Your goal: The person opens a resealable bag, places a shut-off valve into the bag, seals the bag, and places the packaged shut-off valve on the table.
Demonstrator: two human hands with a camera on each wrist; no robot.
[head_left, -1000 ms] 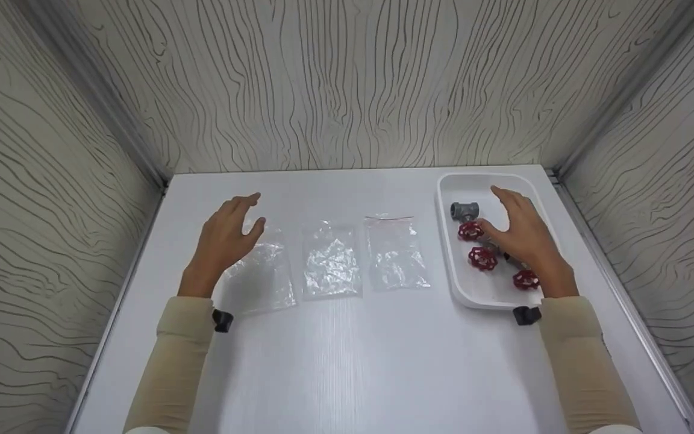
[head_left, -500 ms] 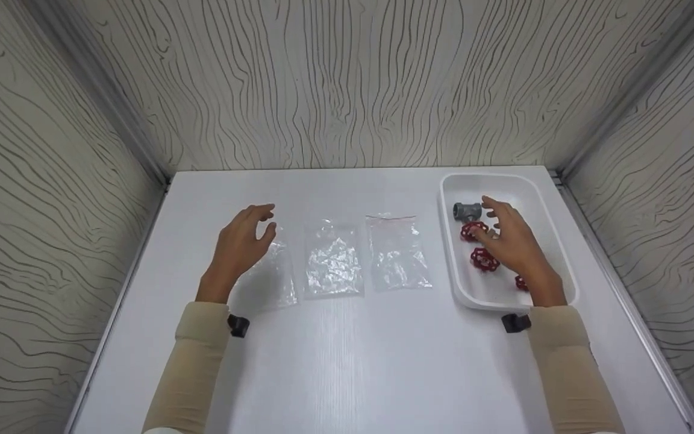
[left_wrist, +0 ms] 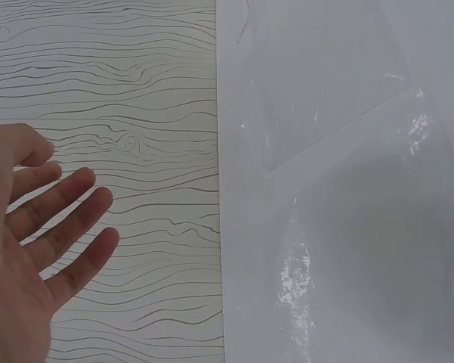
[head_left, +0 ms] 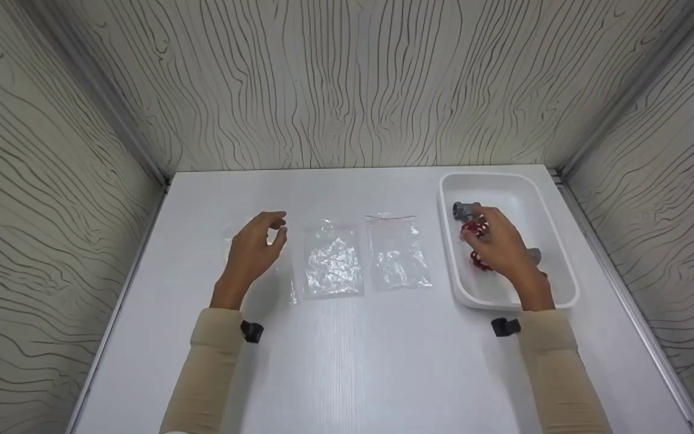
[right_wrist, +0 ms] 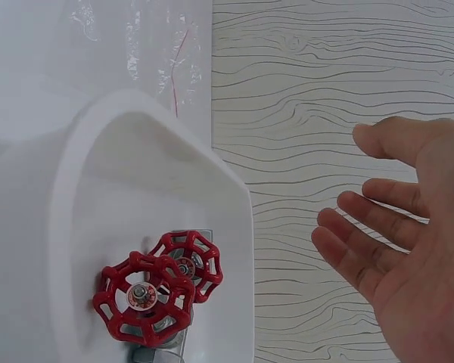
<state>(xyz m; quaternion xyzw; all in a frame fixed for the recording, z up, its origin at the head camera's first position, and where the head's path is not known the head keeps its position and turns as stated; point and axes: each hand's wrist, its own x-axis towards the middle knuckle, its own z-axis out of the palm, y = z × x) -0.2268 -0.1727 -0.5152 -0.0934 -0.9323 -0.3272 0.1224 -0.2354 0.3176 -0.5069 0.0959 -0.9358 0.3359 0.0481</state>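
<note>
My left hand hovers over the leftmost clear plastic bag, hiding part of it. Its fingers are loosely curved and hold nothing, as the left wrist view also shows. My right hand is above the white tray, with relaxed fingers and nothing in them. Below it lie a grey pipe tee and valves with red handwheels, partly hidden by the hand. A grey metal end shows at the hand's right side.
Two more clear bags lie flat in the middle: one crinkled bag and one zip bag with a red line along its top. Wood-patterned panels enclose the white table at the back and sides.
Both hands have drifted inward, the left to the right and the right to the left, and slightly nearer the person. Their fingers have drawn a little closer to the thumbs. Bags and tray stay in place.
</note>
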